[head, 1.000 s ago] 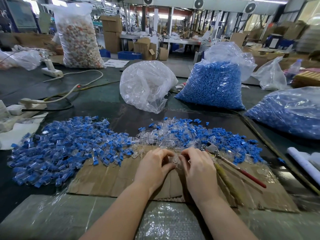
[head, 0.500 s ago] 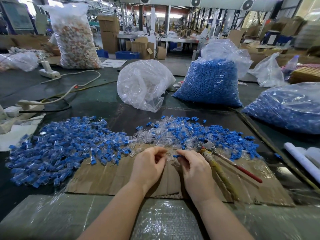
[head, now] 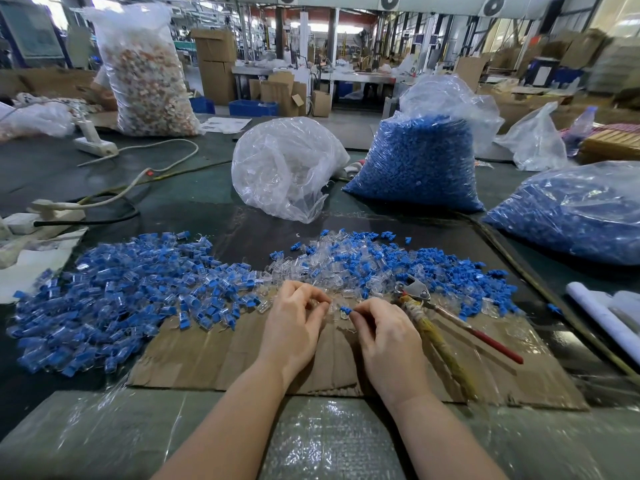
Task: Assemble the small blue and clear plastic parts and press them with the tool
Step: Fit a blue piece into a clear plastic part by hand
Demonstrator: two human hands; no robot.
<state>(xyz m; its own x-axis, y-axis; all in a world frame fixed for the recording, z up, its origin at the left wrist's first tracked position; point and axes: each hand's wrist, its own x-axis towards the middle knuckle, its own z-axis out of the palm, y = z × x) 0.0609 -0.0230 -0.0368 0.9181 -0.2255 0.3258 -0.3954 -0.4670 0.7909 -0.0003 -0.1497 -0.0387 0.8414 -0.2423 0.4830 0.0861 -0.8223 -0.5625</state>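
A: Two hands at centre: our right hand [head: 384, 327] pinches a blue part [head: 345, 310]; left hand [head: 298, 317] seems to pinch a clear part [head: 317, 303].

B: Held close for mating. Tool [head: 446, 318] lies ungripped just right.

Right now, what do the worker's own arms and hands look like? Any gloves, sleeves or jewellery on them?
Both are bare. The left hand and right hand wear no gloves, and no ring shows on the fingers in view. Both forearms are uncovered right down to the bottom edge of the picture: no sleeve, cuff, watch or bracelet is visible on either wrist.
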